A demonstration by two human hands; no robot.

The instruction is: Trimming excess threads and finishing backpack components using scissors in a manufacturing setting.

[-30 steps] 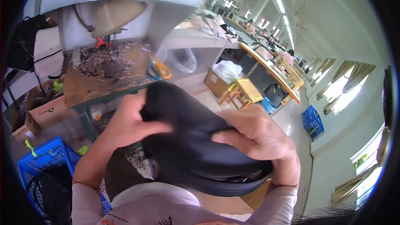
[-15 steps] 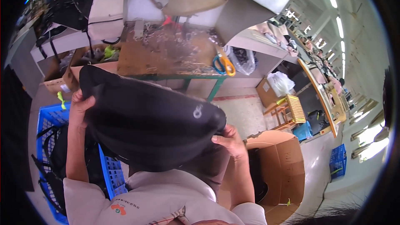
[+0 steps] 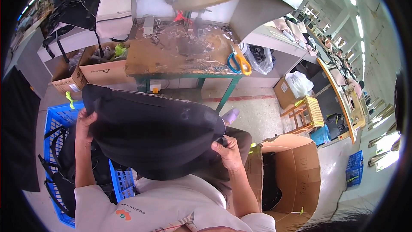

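- One black bag was held flat across the lap, spanning from 9 o'clock to the frame centre.
- Left hand was clamped on the bag's left edge, fingers curled over it.
- Right hand gripped the bag's right end, thumb on top.
- One blue crate sat at 8 o'clock beneath the bag, with further black bags inside; count could not be told.
- One open cardboard box stood at 4 o'clock, just beside the right forearm.
- One worn workbench stood at 12 o'clock, littered with scraps.
- One pair of scissors, yellow and blue handled, lay on the bench's right edge.
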